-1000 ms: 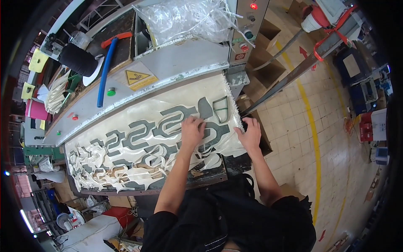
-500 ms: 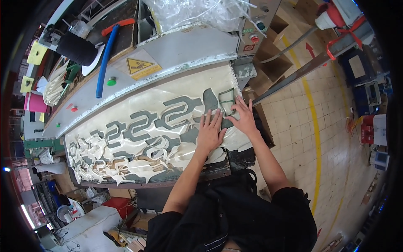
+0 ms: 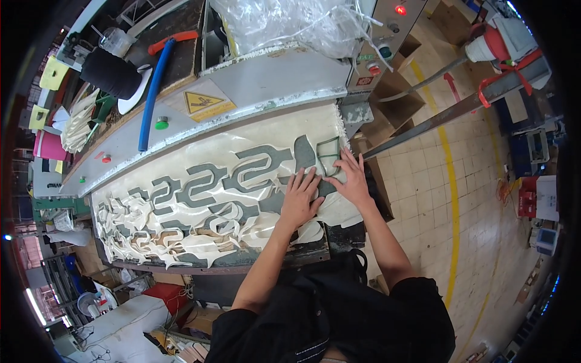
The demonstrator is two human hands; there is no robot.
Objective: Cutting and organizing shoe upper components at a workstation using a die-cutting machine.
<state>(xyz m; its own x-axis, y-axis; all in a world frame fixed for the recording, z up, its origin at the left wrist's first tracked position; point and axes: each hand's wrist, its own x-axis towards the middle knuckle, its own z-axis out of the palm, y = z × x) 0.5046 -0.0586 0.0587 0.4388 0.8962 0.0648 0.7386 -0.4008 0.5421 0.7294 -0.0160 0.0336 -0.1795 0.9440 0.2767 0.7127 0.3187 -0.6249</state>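
Note:
A green, frame-shaped cutting die (image 3: 328, 149) stands on the right end of a cream sheet (image 3: 284, 124) with shapes cut out of it. My right hand (image 3: 353, 186) is at the die's near right corner, thumb on the near side and fingertips along the right side, gripping it. My left hand (image 3: 299, 199) lies with fingers spread on the sheet just left of the die, holding nothing. Dark grey-green cut-out areas (image 3: 304, 152) show beside the die and along the sheet. Part of the die's near edge is hidden by my right fingers.
The grey machine beam (image 3: 254, 100) runs behind the sheet, with a green button (image 3: 161, 123) and a yellow warning label (image 3: 203, 101). Crumpled cream offcuts (image 3: 151, 239) cover the left and near side. A metal bar (image 3: 436, 121) juts out at right, above cardboard boxes (image 3: 396, 106).
The view has shifted slightly. Both hands stay in nearly the same places beside the die. A red light now shows on the control panel at the top.

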